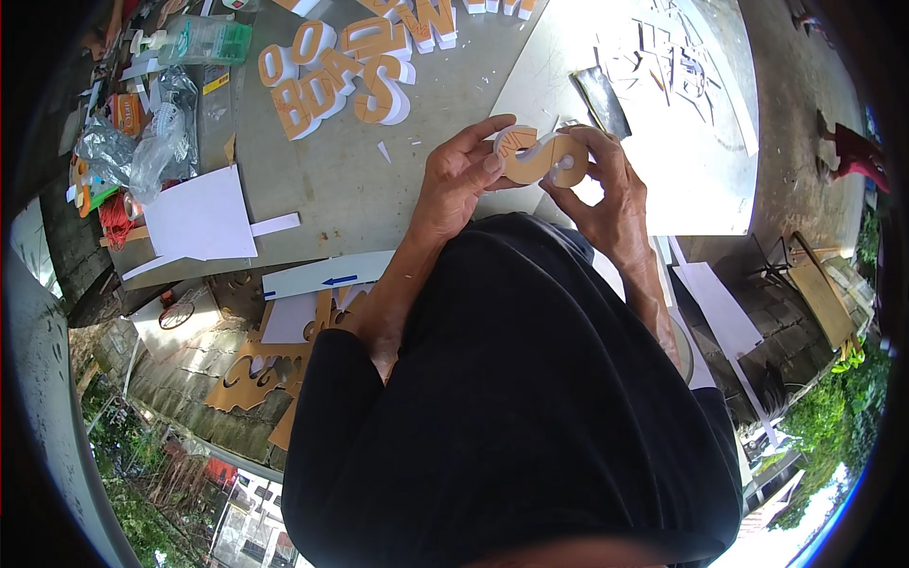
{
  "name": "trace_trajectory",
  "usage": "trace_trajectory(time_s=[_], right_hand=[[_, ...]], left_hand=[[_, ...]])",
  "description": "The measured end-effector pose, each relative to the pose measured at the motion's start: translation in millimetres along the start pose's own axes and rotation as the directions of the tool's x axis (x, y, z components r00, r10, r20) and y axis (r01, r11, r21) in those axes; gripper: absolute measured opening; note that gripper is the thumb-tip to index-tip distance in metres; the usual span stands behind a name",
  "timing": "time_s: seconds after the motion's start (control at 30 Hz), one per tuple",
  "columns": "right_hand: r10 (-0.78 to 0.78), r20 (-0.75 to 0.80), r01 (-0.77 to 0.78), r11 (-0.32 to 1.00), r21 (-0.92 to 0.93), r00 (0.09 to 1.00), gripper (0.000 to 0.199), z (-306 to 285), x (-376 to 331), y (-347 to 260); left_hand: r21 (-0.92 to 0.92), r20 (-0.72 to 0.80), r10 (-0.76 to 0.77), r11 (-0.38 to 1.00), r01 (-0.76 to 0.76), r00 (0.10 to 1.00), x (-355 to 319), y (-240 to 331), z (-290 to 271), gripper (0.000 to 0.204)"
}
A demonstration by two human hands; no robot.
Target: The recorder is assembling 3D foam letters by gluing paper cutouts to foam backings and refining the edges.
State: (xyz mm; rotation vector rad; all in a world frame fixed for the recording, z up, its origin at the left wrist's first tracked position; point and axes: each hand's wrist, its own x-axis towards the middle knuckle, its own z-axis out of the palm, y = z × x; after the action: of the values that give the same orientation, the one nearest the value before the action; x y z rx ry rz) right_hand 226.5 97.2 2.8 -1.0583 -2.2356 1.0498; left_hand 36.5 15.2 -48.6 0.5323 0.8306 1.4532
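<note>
Both my hands hold a curved cut-out letter [524,169] with a brown face and thick white sides, just above the table's near edge. On its left end, the thumb and fingers of my left hand [453,178] are closed. My right hand [614,185] grips the other end, fingers over the top and thumb below. Beyond them, a group of similar cut-out letters [311,90], brown-faced with white sides, stands on the grey table [431,156]. To the right of the group, a dark flat piece [602,100] lies on a large white sheet [696,185].
Dark thin strips [668,66] lie on the white sheet. At the left are a clear green-tinted container [204,41], crumpled plastic bags [156,142], red string [115,220] and a white card [199,213]. Brown cut-out sheets [244,383] lie below the table. A person in red [860,156] is far right.
</note>
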Motion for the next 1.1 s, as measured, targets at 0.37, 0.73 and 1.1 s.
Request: trace_trajectory(time_s=[0.37,0.73,1.1], right_hand=[[0.096,0.044,-0.098,0.994,0.042,0.994,0.073,-3,-6,1],[-0.002,-0.073,0.01,0.993,0.114,0.997,0.068,4,-12,-11],[-0.014,-0.084,0.019,0.998,0.058,0.996,0.065,4,-15,-10]], left_hand=[[0.112,-0.074,0.018,0.994,-0.009,0.997,-3,4,0,0.056],[0.08,-0.001,0.119,0.99,-0.118,0.993,-6,13,0,0.06],[0.067,-0.003,0.147,0.987,-0.146,0.989,-6,10,2,0.052]])
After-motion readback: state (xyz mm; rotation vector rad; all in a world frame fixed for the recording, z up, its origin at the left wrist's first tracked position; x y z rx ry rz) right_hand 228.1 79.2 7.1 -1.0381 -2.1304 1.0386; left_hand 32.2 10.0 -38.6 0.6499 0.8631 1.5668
